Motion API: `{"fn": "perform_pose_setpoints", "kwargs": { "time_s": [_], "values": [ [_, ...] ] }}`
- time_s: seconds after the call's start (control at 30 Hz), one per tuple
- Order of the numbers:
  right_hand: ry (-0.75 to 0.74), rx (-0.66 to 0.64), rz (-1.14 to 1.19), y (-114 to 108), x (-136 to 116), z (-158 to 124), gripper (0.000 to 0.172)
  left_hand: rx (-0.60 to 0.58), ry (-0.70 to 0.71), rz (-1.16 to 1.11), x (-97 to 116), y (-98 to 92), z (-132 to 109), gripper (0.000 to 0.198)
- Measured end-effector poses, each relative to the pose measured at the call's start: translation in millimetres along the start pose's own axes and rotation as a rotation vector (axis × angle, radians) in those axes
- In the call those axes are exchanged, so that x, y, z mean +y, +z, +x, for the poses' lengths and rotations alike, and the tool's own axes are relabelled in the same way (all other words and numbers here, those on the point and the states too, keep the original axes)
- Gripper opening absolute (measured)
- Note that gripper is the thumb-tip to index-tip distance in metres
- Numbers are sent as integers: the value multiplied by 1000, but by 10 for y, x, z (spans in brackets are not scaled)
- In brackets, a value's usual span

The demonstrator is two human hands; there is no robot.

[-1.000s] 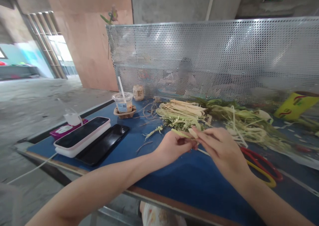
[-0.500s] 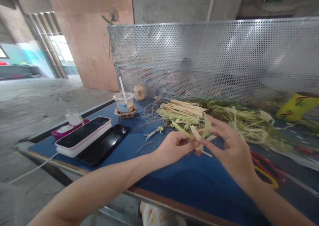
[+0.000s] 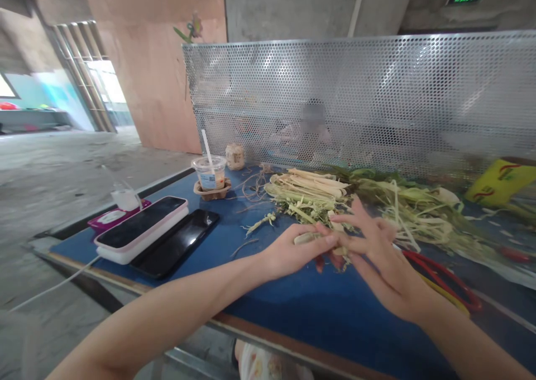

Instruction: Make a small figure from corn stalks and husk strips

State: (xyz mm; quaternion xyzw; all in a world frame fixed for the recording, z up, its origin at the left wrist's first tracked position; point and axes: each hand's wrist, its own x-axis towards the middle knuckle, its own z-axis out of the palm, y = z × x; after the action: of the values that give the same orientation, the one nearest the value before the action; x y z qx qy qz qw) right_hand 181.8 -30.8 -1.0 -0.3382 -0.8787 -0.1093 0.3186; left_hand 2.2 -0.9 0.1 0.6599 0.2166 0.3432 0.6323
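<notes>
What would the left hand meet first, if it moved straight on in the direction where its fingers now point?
Probably the right hand, whose spread fingers lie just beyond the fingertips of the left hand. Depth is unclear, so they may already touch.

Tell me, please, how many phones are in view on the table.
2: a pink-rimmed phone at left, and a black phone just right of it; others could be hidden.

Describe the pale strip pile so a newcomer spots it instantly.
On the blue table, look toward the perforated metal panel. Just beyond the left hand lies the pale strip pile. Its strips lie mostly side by side, unlike the loose, tangled leaves to its right.
</notes>
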Motion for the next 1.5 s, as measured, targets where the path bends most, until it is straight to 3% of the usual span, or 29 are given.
{"fn": "perform_pose_setpoints", "kwargs": {
  "time_s": [0.17,0.27,0.43,0.63,0.8,1.0,1.3,1.5],
  "values": [
    [199,-1,244,-93,13,92,34,-42,15,127,-13,12,-2,37],
    [227,-27,216,-96,1,210,35,-57,-7,257,-13,33,-15,36],
    [101,-11,44,-86,-48,336,22,-72,-28,300,-38,60,-21,28],
    [-158,19,72,-225,31,201,35,-37,-59,293,-16,35,-21,26],
    [-217,-100,-70,-311,115,84,31,-30,-28,242,-14,0,-27,28],
    [-231,-183,-13,-324,108,54,30,-33,0,283,1,1,-23,26],
    [-317,-131,-32,-320,31,110,29,-13,-4,363,41,-2,-37,30],
    [-328,-101,-171,-301,-34,139,30,30,14,494,15,-16,-24,27]
  ]
}}
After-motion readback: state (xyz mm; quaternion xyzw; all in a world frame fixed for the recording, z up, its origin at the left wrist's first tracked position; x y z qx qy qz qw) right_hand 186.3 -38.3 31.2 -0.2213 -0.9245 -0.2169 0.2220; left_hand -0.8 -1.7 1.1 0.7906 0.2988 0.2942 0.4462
